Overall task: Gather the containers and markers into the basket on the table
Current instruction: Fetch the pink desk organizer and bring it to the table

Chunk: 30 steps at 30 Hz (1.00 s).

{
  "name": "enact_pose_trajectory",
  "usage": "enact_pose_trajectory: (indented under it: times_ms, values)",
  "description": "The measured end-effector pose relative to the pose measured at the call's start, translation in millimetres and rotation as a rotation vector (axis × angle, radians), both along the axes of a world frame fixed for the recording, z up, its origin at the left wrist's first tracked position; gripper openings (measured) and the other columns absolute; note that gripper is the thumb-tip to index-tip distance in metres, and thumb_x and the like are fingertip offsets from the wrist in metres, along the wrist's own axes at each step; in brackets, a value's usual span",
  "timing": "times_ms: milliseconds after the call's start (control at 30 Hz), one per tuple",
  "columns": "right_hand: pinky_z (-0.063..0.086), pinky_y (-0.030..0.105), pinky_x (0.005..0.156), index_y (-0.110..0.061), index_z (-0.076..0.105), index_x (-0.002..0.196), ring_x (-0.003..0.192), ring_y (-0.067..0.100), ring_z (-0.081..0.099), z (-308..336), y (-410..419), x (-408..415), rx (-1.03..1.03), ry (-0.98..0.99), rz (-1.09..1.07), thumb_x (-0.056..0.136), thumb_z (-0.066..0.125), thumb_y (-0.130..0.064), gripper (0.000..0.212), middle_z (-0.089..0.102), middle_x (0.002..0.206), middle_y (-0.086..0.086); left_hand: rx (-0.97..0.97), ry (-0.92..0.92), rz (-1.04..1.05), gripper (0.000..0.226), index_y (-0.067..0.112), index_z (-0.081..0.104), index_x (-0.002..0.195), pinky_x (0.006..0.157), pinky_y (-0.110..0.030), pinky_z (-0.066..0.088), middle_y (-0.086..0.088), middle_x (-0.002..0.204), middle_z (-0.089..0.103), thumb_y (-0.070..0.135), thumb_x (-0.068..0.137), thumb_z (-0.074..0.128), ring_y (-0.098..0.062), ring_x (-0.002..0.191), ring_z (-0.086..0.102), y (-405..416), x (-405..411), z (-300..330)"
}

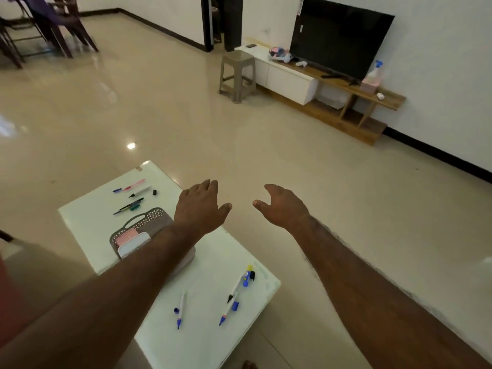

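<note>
Both hands were open and held nothing. The left hand hung over the far side of the table; the right hand hung past its edge. The basket sat on the table with a pink box and a white box inside. Pens lay beyond it, and more pens lay nearer. It seemed best to pinch one pen in the middle and drop it in the basket.

Left arm: bare from hand to frame edge, no sleeve seen.
Right arm: bare likewise, no sleeve.
Left hand: no ring, no watch seen.
Right hand: no ring, no band.
Foot: bare toes showed at bottom edge.
</note>
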State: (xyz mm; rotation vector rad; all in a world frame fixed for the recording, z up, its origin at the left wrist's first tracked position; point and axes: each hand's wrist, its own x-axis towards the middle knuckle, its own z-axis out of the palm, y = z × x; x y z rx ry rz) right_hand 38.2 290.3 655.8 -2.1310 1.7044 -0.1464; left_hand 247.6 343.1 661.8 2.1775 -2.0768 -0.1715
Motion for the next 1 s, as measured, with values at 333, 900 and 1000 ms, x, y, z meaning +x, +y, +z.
enact_pose_trajectory:
  times_ms: [333, 900, 1000]
  values:
    - [0.036, 0.045, 0.111, -0.02, 0.032, 0.15, 0.144, 0.026, 0.03, 31.0, -6.6, -31.5, -0.065, 0.051, -0.025, 0.094, 0.049, -0.056, 0.069, 0.028, 0.161, 0.003, -0.031, -0.008, -0.023, 0.077, 0.013, 0.029, 0.15, 0.115, -0.046, 0.027, -0.011, 0.158, 0.032, 0.061, 0.092, 0.045, -0.029, 0.144, 0.032, -15.5, -23.3, 4.6]
    - [0.033, 0.044, 0.113, -0.019, 0.028, 0.153, 0.146, 0.026, 0.026, 3.5, -203.5, -201.6, 0.017, 0.155, 0.046, 0.095, 0.047, -0.058, 0.071, 0.024, 0.162, 0.004, 0.113, 0.004, -0.029, 0.078, 0.014, 0.026, 0.152, 0.117, -0.046, 0.026, -0.011, 0.159, 0.029, 0.061, 0.093, 0.044, -0.029, 0.145, 0.03, -215.1, -207.7, -34.4]
    - [0.031, 0.043, 0.114, -0.018, 0.027, 0.153, 0.147, 0.027, 0.025, -0.7, -243.0, -231.1, 0.044, 0.175, 0.111, 0.096, 0.046, -0.057, 0.072, 0.023, 0.163, 0.004, 0.114, 0.024, 0.015, 0.078, 0.014, 0.025, 0.152, 0.117, -0.046, 0.025, -0.01, 0.16, 0.028, 0.061, 0.092, 0.044, -0.028, 0.146, 0.03, -249.9, -240.7, -38.7]
